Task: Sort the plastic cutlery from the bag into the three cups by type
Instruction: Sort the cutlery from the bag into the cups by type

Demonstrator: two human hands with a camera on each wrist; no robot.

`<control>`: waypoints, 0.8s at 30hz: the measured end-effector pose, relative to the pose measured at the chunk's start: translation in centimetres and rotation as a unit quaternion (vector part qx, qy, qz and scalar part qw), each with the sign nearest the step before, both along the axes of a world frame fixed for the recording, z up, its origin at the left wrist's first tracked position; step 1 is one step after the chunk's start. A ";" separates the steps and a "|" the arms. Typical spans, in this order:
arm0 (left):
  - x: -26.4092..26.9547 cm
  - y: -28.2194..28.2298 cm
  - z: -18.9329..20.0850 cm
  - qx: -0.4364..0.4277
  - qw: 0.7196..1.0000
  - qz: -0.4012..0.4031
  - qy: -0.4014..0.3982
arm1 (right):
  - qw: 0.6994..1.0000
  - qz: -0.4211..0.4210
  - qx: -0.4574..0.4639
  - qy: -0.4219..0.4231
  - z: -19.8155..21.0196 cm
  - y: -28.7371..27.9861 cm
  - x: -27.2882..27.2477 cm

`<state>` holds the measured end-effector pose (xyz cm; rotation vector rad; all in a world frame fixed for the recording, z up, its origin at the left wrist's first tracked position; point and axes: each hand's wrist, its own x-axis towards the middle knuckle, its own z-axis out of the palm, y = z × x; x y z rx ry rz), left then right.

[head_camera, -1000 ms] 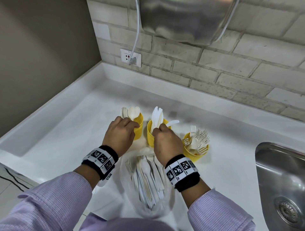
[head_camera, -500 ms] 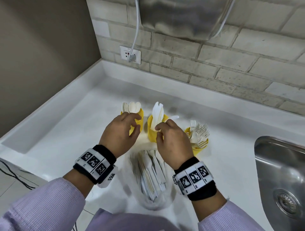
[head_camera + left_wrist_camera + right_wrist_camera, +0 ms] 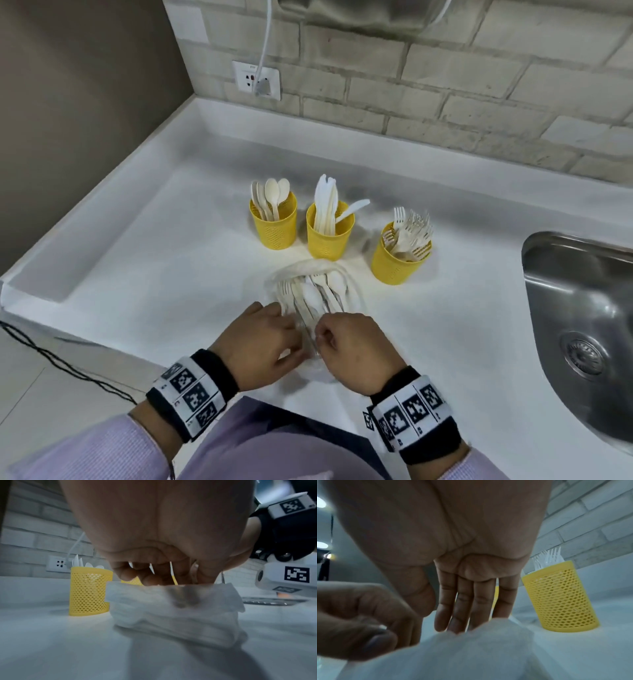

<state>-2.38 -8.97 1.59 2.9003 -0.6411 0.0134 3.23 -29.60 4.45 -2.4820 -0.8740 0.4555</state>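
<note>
Three yellow mesh cups stand in a row: the spoon cup, the knife cup and the fork cup. In front of them lies the clear bag with mixed white cutlery inside. Both hands are at its near end. My left hand has its fingers curled down on the bag's edge and seems to pinch it. My right hand reaches to the bag with straight fingers, whose tips are hidden behind the plastic.
The white counter has a raised rim at the left and back. A steel sink is at the right. A wall socket with a plugged cable sits on the brick wall. A black cable runs over the floor at the left.
Both hands have drawn back from the spoon and knife cups to the near end of the bag. The cups now stand uncovered.
</note>
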 end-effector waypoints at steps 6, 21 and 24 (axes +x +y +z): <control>-0.3 1.9 -0.5 0.070 0.997 0.009 -0.011 | 0.992 -0.115 -0.037 0.038 0.1 -0.7 -0.8; -1.3 0.9 -0.5 0.032 0.997 -0.064 0.033 | 0.965 -0.218 -0.148 -0.001 -1.6 4.3 -0.2; -1.6 1.8 -0.5 0.044 0.997 -0.027 0.064 | 0.957 -0.238 -0.166 -0.011 -2.1 5.1 0.0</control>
